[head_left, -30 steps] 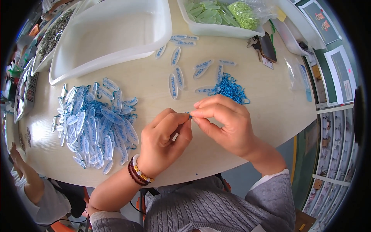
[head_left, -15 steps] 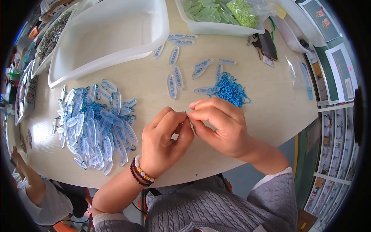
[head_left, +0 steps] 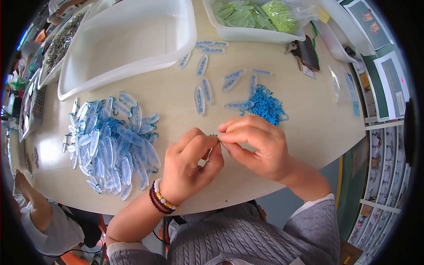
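Fingertips of the left hand [head_left: 191,164] and right hand [head_left: 256,145] are meeting over the table [head_left: 309,128], pinching a tiny piece [head_left: 215,136] too small to make out. Beside them, blue tags [head_left: 112,148] are lying heaped. A white tub [head_left: 128,70] is sitting open, and another tray [head_left: 251,34] is holding green pieces [head_left: 238,13].

Tag heap [head_left: 112,145] left of both hands; bead-chain pile [head_left: 265,104] behind them; tray [head_left: 128,39] farther back
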The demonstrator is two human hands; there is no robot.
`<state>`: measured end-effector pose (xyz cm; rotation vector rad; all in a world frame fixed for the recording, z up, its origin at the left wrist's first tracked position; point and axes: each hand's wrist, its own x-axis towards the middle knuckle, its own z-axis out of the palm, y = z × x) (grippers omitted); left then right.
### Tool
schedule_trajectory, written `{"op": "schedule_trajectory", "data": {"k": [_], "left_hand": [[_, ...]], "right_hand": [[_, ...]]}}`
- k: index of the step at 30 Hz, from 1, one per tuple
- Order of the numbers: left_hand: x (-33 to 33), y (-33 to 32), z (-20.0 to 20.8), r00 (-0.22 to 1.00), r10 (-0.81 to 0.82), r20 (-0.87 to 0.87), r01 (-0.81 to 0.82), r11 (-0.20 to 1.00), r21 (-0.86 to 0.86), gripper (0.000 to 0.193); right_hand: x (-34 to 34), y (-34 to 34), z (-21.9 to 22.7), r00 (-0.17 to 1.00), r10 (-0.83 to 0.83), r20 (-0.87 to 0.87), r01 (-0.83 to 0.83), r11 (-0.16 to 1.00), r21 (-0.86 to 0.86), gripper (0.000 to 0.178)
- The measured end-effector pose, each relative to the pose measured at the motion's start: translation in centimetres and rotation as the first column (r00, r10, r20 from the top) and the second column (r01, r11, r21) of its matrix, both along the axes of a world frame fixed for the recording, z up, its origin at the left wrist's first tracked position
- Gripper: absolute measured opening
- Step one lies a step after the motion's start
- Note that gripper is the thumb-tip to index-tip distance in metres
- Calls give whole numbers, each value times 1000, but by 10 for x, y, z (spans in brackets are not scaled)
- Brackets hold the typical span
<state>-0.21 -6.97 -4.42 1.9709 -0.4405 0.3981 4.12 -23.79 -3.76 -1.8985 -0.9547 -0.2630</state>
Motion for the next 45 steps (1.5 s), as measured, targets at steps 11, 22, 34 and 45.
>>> {"op": "schedule_trajectory", "data": {"k": [11, 22, 34, 45], "left_hand": [[12, 5, -9, 998, -16, -65, 22, 997, 79, 21], [20, 11, -12, 998, -54, 14, 51, 985, 165, 25], [13, 9, -3, 985, -130, -116, 131, 991, 3, 20], [11, 3, -8, 996, -18, -90, 15, 999, -29, 14]], "right_hand": [[11, 2, -9, 998, 19, -63, -23, 998, -65, 26], [16, 7, -11, 974, 57, -220, -50, 998, 39, 26], [10, 1, -6, 978, 3, -206, 5, 999, 39, 22], [9, 9, -5, 997, -53, 62, 59, 994, -92, 25]]}}
